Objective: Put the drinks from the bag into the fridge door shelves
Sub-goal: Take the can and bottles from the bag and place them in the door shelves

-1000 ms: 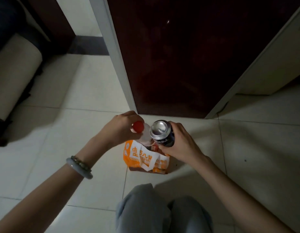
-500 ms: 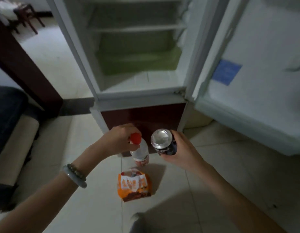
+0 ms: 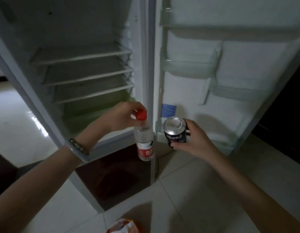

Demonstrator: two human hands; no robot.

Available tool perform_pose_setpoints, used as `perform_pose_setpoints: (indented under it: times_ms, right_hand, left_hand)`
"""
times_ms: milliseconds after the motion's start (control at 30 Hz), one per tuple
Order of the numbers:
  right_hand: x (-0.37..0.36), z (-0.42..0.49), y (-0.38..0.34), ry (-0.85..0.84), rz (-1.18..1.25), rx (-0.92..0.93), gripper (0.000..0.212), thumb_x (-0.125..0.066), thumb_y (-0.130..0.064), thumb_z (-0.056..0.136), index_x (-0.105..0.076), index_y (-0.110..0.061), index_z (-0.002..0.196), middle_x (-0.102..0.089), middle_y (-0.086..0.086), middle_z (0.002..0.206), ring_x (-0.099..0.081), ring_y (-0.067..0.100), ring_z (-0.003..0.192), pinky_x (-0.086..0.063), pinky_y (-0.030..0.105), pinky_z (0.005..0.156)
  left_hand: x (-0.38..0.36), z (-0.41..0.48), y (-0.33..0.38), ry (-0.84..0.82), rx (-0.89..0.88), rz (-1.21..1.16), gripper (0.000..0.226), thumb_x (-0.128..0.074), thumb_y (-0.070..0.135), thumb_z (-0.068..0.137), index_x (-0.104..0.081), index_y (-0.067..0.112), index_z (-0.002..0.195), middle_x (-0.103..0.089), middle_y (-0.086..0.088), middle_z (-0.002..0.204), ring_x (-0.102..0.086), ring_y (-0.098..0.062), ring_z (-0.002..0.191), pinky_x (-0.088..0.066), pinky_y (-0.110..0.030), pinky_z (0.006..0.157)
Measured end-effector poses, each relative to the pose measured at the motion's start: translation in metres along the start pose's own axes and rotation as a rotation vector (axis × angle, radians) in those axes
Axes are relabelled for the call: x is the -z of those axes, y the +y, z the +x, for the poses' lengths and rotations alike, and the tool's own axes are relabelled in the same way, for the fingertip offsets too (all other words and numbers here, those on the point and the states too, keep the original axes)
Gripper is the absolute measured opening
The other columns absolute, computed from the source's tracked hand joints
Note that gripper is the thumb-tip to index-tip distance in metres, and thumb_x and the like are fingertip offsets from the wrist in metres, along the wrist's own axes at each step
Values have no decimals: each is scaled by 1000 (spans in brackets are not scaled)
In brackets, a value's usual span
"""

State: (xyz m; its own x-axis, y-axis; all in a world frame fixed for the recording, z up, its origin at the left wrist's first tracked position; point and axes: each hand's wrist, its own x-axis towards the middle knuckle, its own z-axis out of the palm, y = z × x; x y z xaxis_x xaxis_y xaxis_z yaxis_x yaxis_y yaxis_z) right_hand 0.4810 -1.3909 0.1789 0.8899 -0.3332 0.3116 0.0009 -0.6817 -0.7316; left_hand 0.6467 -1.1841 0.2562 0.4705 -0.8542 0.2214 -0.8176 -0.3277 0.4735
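My left hand grips a clear water bottle by its red cap, so the bottle with its red label hangs upright in front of the fridge's centre post. A dark drink can with a silver top sits in my right hand, just right of the bottle. Behind the can stands the open fridge door with its clear door shelves, which look bare. At the bottom edge lies the orange and white bag, on the floor and partly cut off.
The fridge body is open at the left, with several wire shelves and a green drawer. A dark red lower door is shut below. Pale floor tiles surround the fridge.
Both hands have risen from the bag on the floor, carrying the bottle and can up to fridge height. The view has tilted up, so the open fridge and door shelves fill the frame.
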Motion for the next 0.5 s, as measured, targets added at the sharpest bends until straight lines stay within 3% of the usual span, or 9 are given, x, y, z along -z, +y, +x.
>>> perform_pose_setpoints:
  times_ms: [133,300,500]
  right_hand:
    - [34,1,9,80,-19,-32,63,-83,-14,57,-54,-25,112,-57,-11,102,-57,11,96,-52,41,84]
    - [64,23,37,95,-95,-43,73,-83,-22,56,-49,-28,121,-54,0,115,-55,15,105,-50,37,89]
    - [97,63,61,98,-147,-9,77,-86,-21,56,-47,-25,123,-49,-4,112,-53,15,106,-48,32,89]
  left_hand:
    - [-1,50,11,50,-68,0,28,-77,19,73,-63,21,96,-60,20,82,-58,10,76,-42,-3,67]
    - [-24,112,14,52,-93,41,31,-75,22,76,-61,16,103,-65,5,93,-62,-10,85,-49,-22,79]
    - [-70,171,-8,-7,-69,147,29,-71,23,79,-59,13,104,-64,-4,99,-58,-17,87,-43,-23,76]
